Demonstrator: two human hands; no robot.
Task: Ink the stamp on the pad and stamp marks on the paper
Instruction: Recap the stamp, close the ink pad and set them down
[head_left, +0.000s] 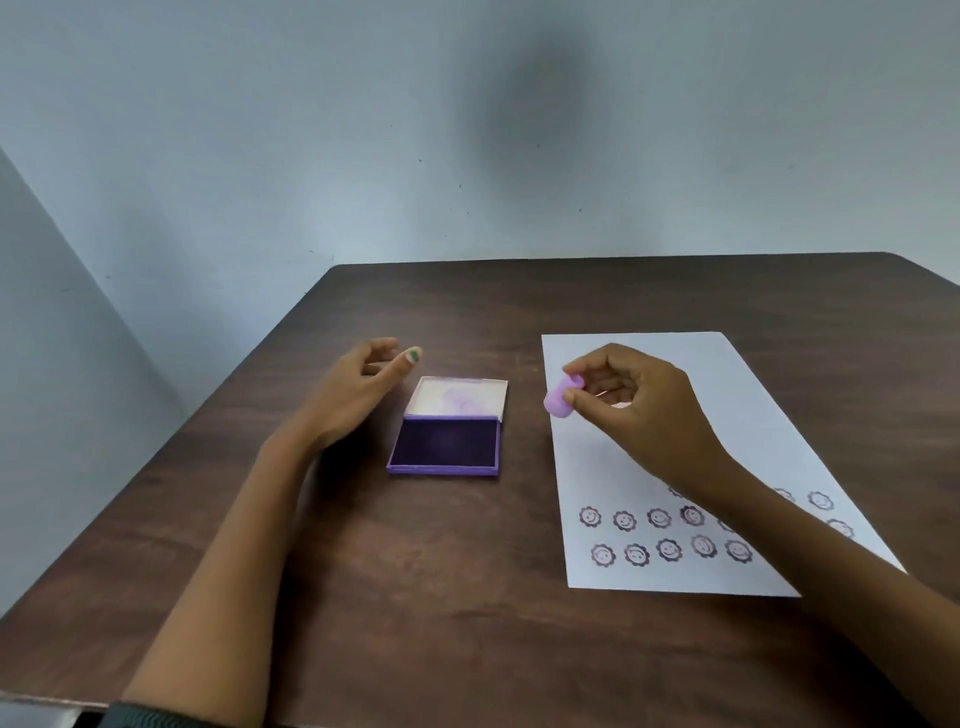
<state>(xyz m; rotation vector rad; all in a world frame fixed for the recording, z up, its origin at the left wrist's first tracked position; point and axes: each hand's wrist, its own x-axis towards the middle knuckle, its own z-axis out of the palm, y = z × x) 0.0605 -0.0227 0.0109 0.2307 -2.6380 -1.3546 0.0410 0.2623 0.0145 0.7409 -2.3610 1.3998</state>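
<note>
A small lilac stamp (558, 399) is pinched between the fingertips of my right hand (639, 402), lifted over the left side of the white paper (737, 374). The paper's near part carries several purple smiley-flower marks (660, 518) in rows; my right forearm hides some of them. The purple ink pad (445, 441) lies open on the table left of the paper, its lid (462, 397) folded back. My left hand (358, 387) hovers just left of the pad's lid, fingers loosely apart, holding nothing.
Everything rests on a dark brown wooden table (467, 597) set against a pale wall. The table's left edge runs diagonally near my left forearm. A dark band shows at the bottom left by my left elbow.
</note>
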